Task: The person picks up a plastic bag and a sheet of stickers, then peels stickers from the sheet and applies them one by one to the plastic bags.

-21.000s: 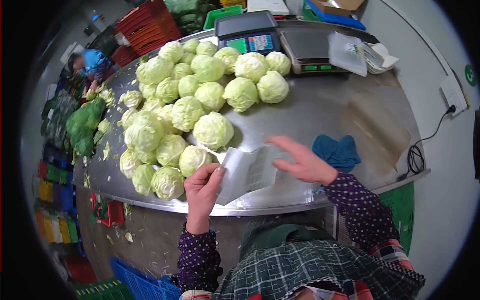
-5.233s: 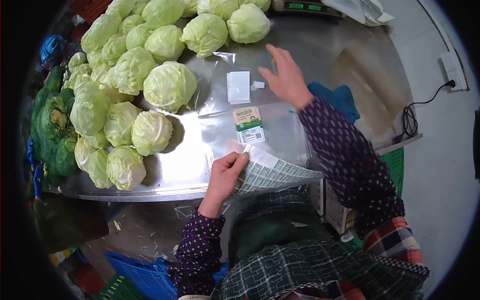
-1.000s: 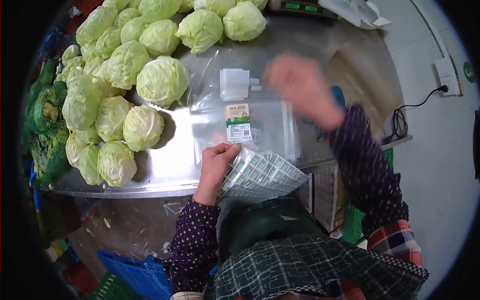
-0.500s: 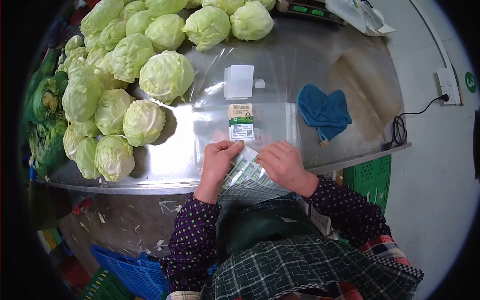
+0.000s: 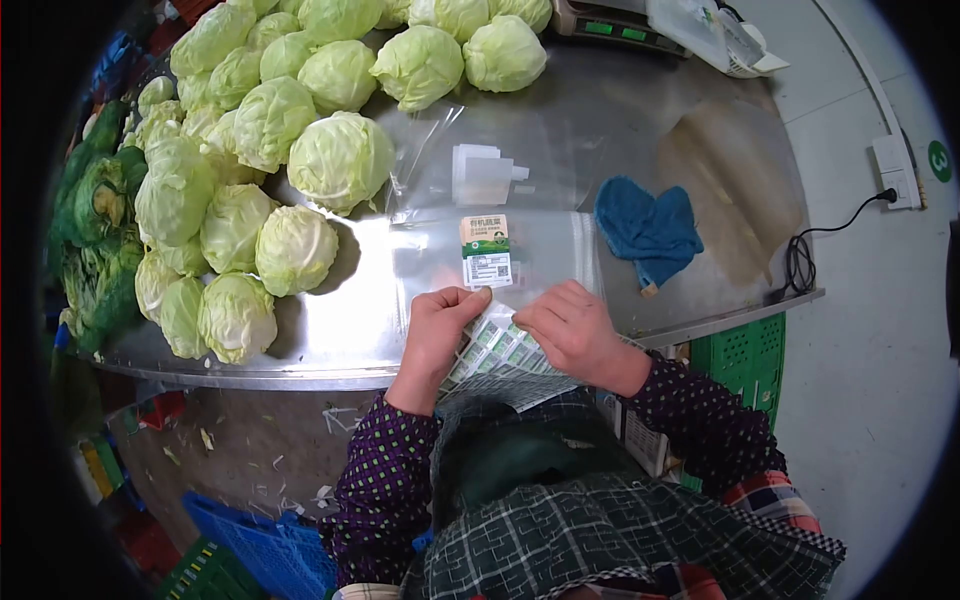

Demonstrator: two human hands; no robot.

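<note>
A sheet of small green-and-white stickers (image 5: 500, 352) hangs between my two hands, its lower part curving down over the table edge. My left hand (image 5: 438, 325) pinches its upper left corner between thumb and fingers. On the upper right side, my right hand (image 5: 573, 332) is closed with its fingertips at the sheet's edge. Just beyond my hands, clear plastic bags (image 5: 558, 245) lie flat on the metal table (image 5: 640, 110). A larger printed label (image 5: 486, 250), brown, green and white, is on the top bag. White paper slips (image 5: 483, 178) lie farther up the bags.
Several cabbages (image 5: 340, 162) are heaped at the left and back. To the right is a blue cloth (image 5: 648, 228). A scale (image 5: 615, 28) stands at the back, near a white basket (image 5: 740, 55). A black cable (image 5: 798, 260) hangs by the table's right end. Blue crates (image 5: 260, 545) sit below.
The view has shifted slightly. The white slips lie differently, with a translucent one now across them. Both hands stay at the sticker sheet, with little movement.
</note>
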